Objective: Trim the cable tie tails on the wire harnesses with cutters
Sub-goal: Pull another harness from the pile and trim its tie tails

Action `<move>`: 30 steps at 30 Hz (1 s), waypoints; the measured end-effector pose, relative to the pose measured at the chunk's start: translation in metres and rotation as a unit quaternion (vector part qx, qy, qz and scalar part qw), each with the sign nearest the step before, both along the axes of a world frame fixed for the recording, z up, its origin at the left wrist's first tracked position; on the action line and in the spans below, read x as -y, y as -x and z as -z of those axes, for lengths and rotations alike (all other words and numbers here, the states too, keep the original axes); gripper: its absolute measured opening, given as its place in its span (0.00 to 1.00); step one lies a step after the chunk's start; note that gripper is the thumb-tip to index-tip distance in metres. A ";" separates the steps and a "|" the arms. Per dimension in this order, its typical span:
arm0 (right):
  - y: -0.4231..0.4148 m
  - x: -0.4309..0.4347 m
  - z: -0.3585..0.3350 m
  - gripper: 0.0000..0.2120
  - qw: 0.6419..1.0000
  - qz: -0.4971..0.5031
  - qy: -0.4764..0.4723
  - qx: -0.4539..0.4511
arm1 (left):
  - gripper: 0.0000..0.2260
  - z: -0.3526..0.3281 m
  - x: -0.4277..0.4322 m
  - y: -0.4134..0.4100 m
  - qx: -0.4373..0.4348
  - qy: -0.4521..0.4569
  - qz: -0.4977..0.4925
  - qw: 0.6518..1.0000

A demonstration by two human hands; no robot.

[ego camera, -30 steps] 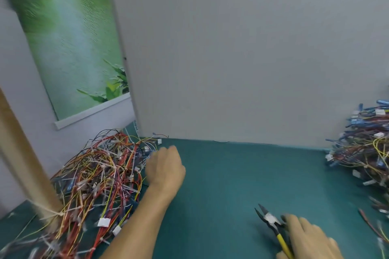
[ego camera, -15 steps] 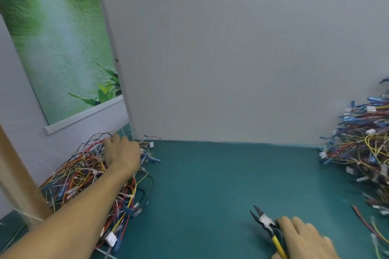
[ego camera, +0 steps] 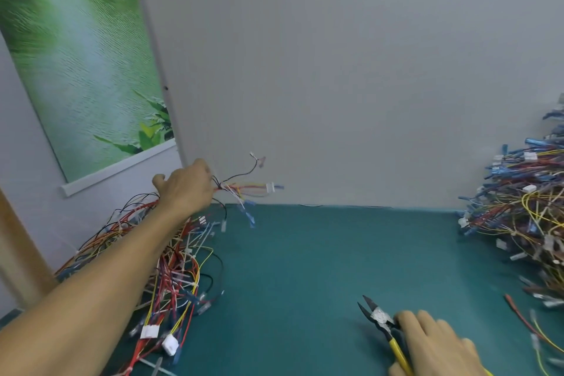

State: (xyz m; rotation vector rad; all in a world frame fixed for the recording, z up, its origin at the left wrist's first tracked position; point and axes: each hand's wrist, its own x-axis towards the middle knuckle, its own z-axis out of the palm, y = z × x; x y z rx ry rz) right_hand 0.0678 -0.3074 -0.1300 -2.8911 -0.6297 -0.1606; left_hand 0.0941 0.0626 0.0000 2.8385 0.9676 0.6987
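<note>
My left hand (ego camera: 186, 189) grips one wire harness (ego camera: 244, 189) and holds it in the air above the left pile of harnesses (ego camera: 171, 268). Its coloured wires and white and blue connectors stick out to the right of my fist. My right hand (ego camera: 433, 345) rests low on the green mat and holds the yellow-handled cutters (ego camera: 381, 323). The cutter jaws are slightly apart and point up and left, far from the lifted harness.
A second heap of harnesses (ego camera: 525, 217), mostly blue and yellow, sits at the right edge. A grey partition wall (ego camera: 351, 70) closes off the back of the green mat (ego camera: 305, 268). A wooden post (ego camera: 18, 253) stands at the far left.
My left hand reached into the left pile, gripped a harness and lifted it up and to the right. My right hand with the cutters stayed about where it was.
</note>
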 end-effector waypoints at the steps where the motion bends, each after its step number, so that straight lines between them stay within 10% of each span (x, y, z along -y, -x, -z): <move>1: 0.000 0.000 0.000 0.17 1.000 0.001 -0.001 0.000 | 0.07 0.000 0.002 0.000 -0.006 0.034 0.016 0.999; 6: 0.000 0.000 0.000 0.16 1.000 -0.002 -0.005 -0.010 | 0.10 0.015 0.011 0.007 -0.055 0.157 0.108 0.980; 16: 0.001 0.001 -0.002 0.15 1.000 -0.005 -0.009 -0.013 | 0.06 0.009 0.025 0.013 -0.278 0.070 0.250 0.925; 19: 0.002 0.001 -0.001 0.15 1.000 0.000 -0.003 -0.011 | 0.08 -0.008 0.026 0.014 -0.148 -0.005 0.256 0.955; 23: 0.004 0.000 -0.001 0.14 1.000 0.003 -0.001 -0.007 | 0.08 -0.034 0.020 0.027 0.239 0.021 0.218 0.946; 27: 0.004 0.001 -0.003 0.15 1.000 0.012 -0.006 -0.016 | 0.08 -0.037 0.019 0.023 0.058 0.093 0.160 0.981; 30: 0.004 -0.002 -0.005 0.15 1.000 0.017 0.000 -0.016 | 0.08 -0.060 0.034 0.032 0.311 0.022 0.171 0.934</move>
